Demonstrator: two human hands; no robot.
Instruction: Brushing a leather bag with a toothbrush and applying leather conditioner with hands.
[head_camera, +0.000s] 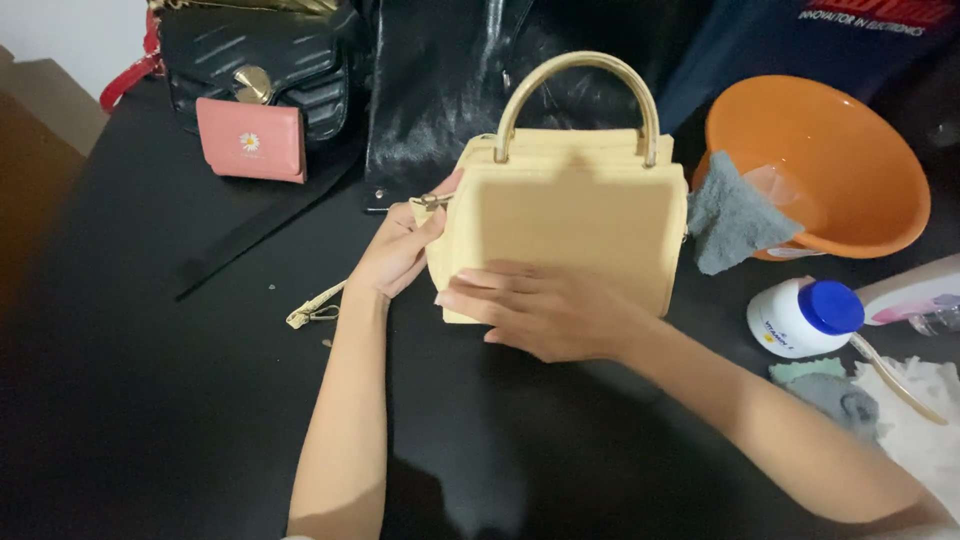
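Observation:
A pale yellow handbag (580, 215) with a gold arched handle (577, 75) stands upright on the black table (150, 400). My right hand (535, 308) lies flat against its lower front face, fingers together, steadying it. My left hand (400, 250) is at the bag's left side, fingers pinched on a small metal clasp (432, 201) there. A thin yellow strap end (312, 312) with a clip lies on the table left of my left wrist.
A black quilted bag (260, 60) and a pink wallet (252, 140) sit at the back left, a black glossy bag (440, 90) behind. At right are an orange bowl (850, 150), a grey cloth (735, 215), a white jar with a blue lid (805, 316) and rags (840, 395).

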